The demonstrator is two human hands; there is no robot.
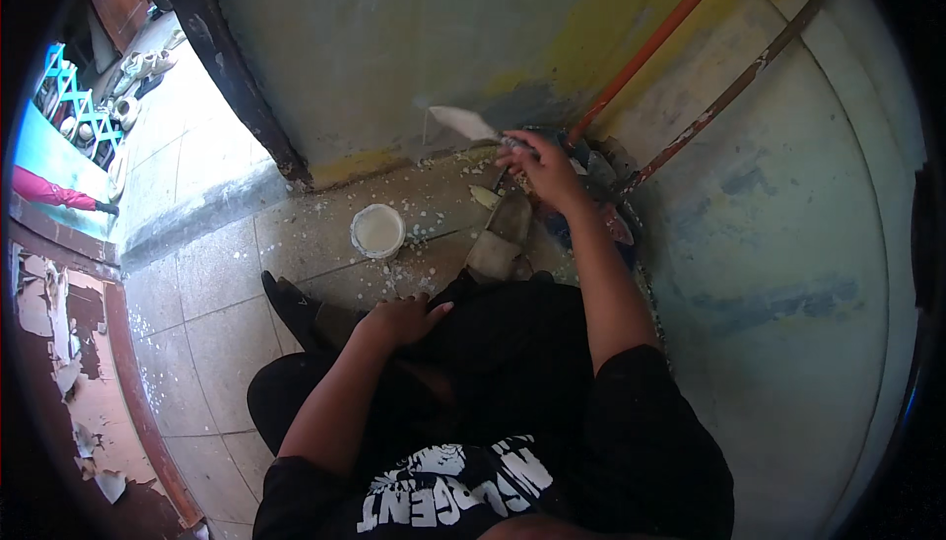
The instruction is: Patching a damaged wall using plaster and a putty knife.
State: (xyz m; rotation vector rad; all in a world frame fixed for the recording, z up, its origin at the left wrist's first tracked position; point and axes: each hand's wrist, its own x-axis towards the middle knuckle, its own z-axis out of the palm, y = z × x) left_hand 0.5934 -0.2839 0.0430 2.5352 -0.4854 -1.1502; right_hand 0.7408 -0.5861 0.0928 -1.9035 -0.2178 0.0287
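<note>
My right hand (544, 171) is closed around the handle of a pointed trowel (461, 123). Its blade, coated white, points left and is close to the lower part of the wall (384, 57); whether it touches the wall I cannot tell. Resting on my black-clothed leg, my left hand (402, 320) holds nothing, its thumb apart from the fingers. Between the wall and my legs stands a small round white tub (378, 233) of whitish paste. Below my right hand lies a worn grey-brown trough-shaped piece (501, 236), with a small pale-bladed tool (484, 196) beside it.
An orange pole (655, 47) and a rusty brown bar (734, 87) lean in the right corner, above a cluttered pile (616, 220). White spatters dot the tiled floor (217, 284). To the left, a doorway with a dark frame (236, 67) and a peeling door panel (74, 343) appear.
</note>
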